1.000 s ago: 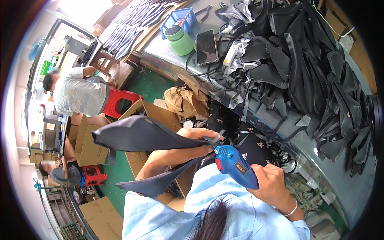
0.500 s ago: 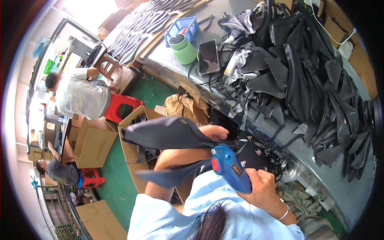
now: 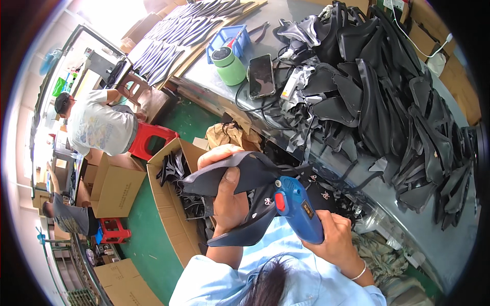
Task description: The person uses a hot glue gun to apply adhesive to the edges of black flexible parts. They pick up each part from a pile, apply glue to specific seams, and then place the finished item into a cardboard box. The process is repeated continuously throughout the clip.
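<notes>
My left hand [image 3: 228, 196] is closed on a dark grey, curved moulded piece [image 3: 258, 169], with the thumb pressed on its near face and fingers behind its upper edge. A second curved flap [image 3: 245, 233] hangs below, passing in front of my left wrist; whether it belongs to the same piece I cannot tell. My right hand [image 3: 334, 239] is wrapped round the body of a blue handheld power tool [image 3: 302, 211] with a red button. The tool's front end points up and left, close to the right part of the moulded piece. Its working tip is hard to make out.
On the metal table [image 3: 332, 168] lies a large heap of black moulded pieces [image 3: 377, 107], with a phone [image 3: 261, 75], a green bottle [image 3: 228, 66] and a blue basket [image 3: 224, 36]. An open cardboard box [image 3: 173, 214] holds dark pieces. Two people work at the left, near red stools [image 3: 150, 138].
My left hand has moved from behind the moulded piece to grip its left part, thumb in front. The lower flap has swung right and down. The tool has shifted slightly right.
</notes>
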A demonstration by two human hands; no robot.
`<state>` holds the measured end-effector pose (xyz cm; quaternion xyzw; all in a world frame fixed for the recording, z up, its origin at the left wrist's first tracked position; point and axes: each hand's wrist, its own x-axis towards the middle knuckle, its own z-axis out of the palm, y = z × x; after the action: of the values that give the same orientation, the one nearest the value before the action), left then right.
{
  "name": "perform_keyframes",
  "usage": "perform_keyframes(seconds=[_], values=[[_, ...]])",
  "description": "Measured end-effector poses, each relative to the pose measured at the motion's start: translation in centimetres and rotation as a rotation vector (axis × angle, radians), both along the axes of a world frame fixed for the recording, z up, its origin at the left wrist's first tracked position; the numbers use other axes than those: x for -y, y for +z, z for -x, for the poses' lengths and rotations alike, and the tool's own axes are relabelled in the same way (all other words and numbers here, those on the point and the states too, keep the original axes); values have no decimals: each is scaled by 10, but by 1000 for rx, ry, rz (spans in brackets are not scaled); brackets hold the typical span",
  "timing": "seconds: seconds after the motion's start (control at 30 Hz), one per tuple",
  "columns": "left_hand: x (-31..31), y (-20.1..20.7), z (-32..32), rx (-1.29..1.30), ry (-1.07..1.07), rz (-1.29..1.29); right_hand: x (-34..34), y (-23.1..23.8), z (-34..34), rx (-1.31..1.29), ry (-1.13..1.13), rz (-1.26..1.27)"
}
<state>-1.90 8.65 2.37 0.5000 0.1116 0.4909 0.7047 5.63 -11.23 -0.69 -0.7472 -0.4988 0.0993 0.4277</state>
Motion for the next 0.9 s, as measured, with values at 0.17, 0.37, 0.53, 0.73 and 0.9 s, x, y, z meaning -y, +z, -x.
perform_keyframes(seconds=[0.17,0.37,0.53,0.73,0.9], values=[[8,-5,-2,0,66,-8,-3,4,5,-73,4,-2],[18,-7,-6,-2,63,-5,-4,6,7,-90,-4,7],[21,-5,-6,-60,57,50,-6,5,8,-92,-15,4],[23,2,0,-134,1,107,-7,8,8,-14,-34,12],[16,11,3,-233,-127,120,-4,5,6,116,-70,14]])
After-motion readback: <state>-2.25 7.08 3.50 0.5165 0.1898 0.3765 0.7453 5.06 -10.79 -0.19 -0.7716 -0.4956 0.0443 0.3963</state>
